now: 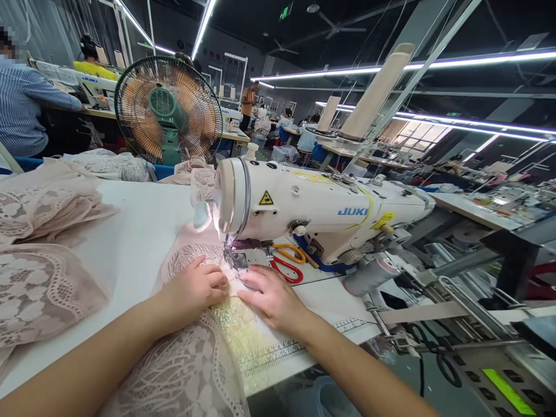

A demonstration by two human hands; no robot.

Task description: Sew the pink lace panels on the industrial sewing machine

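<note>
A white JUKI sewing machine (313, 211) stands on the white table (139, 220). A piece of pale pink lace fabric (191, 359) runs from the table's near edge up under the machine's needle (230, 255). My left hand (195, 289) rests on the lace just left of the needle, with its fingers curled and pressed on the cloth. My right hand (271, 295) lies flat on the lace's edge to the right of the needle, fingers stretched out.
Orange and red scissors (287, 262) lie under the machine arm. More lace pieces (39, 249) are piled on the left of the table. A green fan (168, 110) stands behind. Thread cones (377, 90) rise at the right. Other people sit at tables further back.
</note>
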